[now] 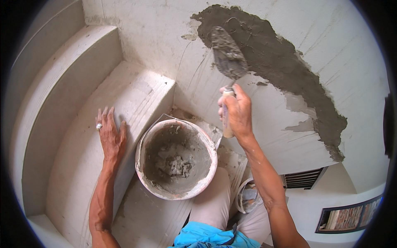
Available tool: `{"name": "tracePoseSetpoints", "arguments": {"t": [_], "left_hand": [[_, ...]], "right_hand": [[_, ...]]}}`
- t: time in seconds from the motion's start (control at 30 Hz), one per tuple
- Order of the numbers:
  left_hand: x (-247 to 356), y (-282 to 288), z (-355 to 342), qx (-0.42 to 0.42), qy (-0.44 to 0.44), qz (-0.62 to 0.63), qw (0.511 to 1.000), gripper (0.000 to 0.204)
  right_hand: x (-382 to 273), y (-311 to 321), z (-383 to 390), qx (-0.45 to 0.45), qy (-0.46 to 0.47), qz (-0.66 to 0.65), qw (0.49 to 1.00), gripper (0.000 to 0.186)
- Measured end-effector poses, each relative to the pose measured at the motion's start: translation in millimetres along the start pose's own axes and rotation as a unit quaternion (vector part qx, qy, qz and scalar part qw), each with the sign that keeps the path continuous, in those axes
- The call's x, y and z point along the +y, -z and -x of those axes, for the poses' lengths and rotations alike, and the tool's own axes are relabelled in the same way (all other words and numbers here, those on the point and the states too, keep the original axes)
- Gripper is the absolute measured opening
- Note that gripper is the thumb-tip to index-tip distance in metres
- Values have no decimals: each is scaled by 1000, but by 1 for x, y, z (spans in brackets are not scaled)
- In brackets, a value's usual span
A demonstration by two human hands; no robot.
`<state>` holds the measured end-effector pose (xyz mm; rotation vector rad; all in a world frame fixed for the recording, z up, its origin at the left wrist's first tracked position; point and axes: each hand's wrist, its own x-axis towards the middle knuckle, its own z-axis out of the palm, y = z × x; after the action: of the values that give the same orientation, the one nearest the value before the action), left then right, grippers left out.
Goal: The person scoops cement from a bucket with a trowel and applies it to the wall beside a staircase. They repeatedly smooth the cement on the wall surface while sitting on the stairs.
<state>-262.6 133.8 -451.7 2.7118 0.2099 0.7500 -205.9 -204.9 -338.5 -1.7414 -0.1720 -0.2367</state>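
Note:
My right hand (pixel 237 109) is wrapped round the pale handle of a trowel (pixel 230 56). Grey mortar covers the trowel's blade, which is over the left part of a long dark patch of wet mortar (pixel 269 58) on the white wall. Whether the blade touches the wall, I cannot tell. Resting flat on a white step (pixel 140 89), my left hand (pixel 111 134) has its fingers stretched out, with a ring on one of them. Between my arms stands a bucket (pixel 142 165) with a mortar-smeared rim and a wire handle. Grey mortar (pixel 178 165) lies at its bottom.
More curved steps (pixel 68 62) rise at the left. A smaller white bucket (pixel 242 198) with things inside stands beside my legs (pixel 213 194). Toward the lower right are a dark slatted vent (pixel 304 178) and a dark-framed shelf or window (pixel 347 217).

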Motion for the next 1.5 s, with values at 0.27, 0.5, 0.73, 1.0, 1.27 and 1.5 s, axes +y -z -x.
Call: {"name": "tracePoseSetpoints", "arguments": {"t": [0.27,0.5,0.73,1.0,1.27,1.5], "left_hand": [[0,1,0,-1,9,-6,1000,55],[2,2,0,1,2,-10,1000,54],[4,4,0,-8,8,8,1000,55],[6,7,0,-11,10,1,1000,55],[7,5,-1,-6,12,0,1000,54],[3,3,1,-1,1,-1,1000,55]], "right_hand": [[-1,-3,-8,46,-2,-17,999,17],[-15,2,16,67,2,-31,997,16],[-13,-16,-13,28,-12,-3,1000,11],[-14,-2,18,107,-14,-77,991,20],[-19,-12,-11,47,9,-39,998,20],[-7,4,16,114,-8,-130,985,22]]}}
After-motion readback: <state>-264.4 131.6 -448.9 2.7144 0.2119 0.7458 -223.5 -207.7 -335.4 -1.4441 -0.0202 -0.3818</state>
